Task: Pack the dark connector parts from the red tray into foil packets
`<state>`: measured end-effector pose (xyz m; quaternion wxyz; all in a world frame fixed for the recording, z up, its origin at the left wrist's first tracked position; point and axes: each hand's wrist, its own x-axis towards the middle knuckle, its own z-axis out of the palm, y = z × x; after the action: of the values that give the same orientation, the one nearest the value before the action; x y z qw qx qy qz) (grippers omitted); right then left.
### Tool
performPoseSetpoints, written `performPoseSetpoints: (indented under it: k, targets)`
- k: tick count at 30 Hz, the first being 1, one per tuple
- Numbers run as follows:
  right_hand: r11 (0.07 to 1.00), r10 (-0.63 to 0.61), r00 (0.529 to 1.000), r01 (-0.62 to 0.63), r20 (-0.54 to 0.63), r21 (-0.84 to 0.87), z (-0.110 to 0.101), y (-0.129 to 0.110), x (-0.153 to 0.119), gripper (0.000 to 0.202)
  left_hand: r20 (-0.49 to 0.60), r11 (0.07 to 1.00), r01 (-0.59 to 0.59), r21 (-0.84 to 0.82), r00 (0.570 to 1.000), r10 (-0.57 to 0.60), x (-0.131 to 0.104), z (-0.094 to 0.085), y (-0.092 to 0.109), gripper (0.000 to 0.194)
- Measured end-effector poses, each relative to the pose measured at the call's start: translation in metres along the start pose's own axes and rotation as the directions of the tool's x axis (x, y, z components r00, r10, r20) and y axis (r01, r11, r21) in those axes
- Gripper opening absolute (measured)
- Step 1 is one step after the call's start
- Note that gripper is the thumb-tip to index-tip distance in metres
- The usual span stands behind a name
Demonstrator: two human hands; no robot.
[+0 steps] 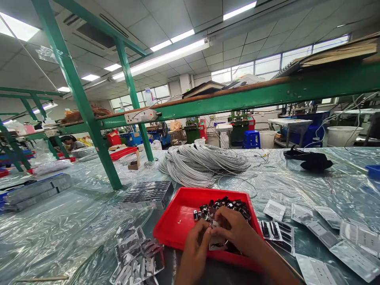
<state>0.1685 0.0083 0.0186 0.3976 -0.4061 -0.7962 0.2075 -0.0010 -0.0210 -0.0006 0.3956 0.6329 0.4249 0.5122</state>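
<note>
A red tray stands before me, with many small black shiny pieces heaped in its right half. Over its near right part, my left hand and my right hand meet at the fingertips. Both hands are closed in a pinch on a small pale, shiny item that is too small and covered to name. Below the fingers, a clear packet shows partly. Left of the tray lies a pile of silvery packets; to its right are clear packs with black pieces.
Behind the tray lies a large coil of grey cable. A stack of dark strips sits at its left. Flat printed packets spread at the right, a black object behind them. A green post rises at the left.
</note>
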Motion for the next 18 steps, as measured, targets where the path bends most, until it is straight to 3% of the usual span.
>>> performPoseSetpoints:
  k: [3, 7, 9, 11, 14, 16, 18]
  targets:
    - [0.985, -0.113, 0.993, 0.118, 0.044, -0.129, 0.0, 0.007, -0.002, 0.012, -0.028, 0.999, -0.005, 0.043, 1.0, 0.006, 0.001, 0.004, -0.006, 0.033]
    - [0.951, -0.203, 0.979, 0.202, 0.02, -0.235, 0.005, 0.019, -0.004, 0.024, -0.127, 0.997, 0.022, 0.072, 0.992, -0.012, 0.006, 0.008, -0.015, 0.037]
    - [0.978, -0.145, 0.987, 0.133, -0.071, -0.158, 0.001, 0.026, -0.003, 0.024, -0.2, 0.996, 0.057, 0.07, 0.979, -0.042, 0.008, 0.004, -0.018, 0.041]
    - [0.996, 0.005, 0.986, -0.018, -0.164, -0.082, -0.005, 0.032, -0.001, 0.025, -0.264, 0.995, 0.091, 0.037, 0.961, -0.078, 0.011, -0.002, -0.019, 0.043]
    - [0.968, 0.172, 0.943, -0.216, -0.285, -0.13, -0.01, 0.031, 0.001, 0.029, -0.244, 0.985, 0.141, -0.097, 0.956, -0.161, 0.013, -0.007, -0.019, 0.043]
    - [0.963, 0.208, 0.942, -0.244, -0.264, -0.115, -0.005, 0.024, 0.002, 0.031, -0.181, 0.966, 0.162, -0.2, 0.963, -0.199, 0.013, -0.007, -0.018, 0.042]
    - [0.969, 0.248, 0.962, -0.246, -0.113, 0.029, 0.003, 0.014, 0.002, 0.033, -0.124, 0.948, 0.172, -0.267, 0.97, -0.211, 0.013, -0.004, -0.018, 0.043]
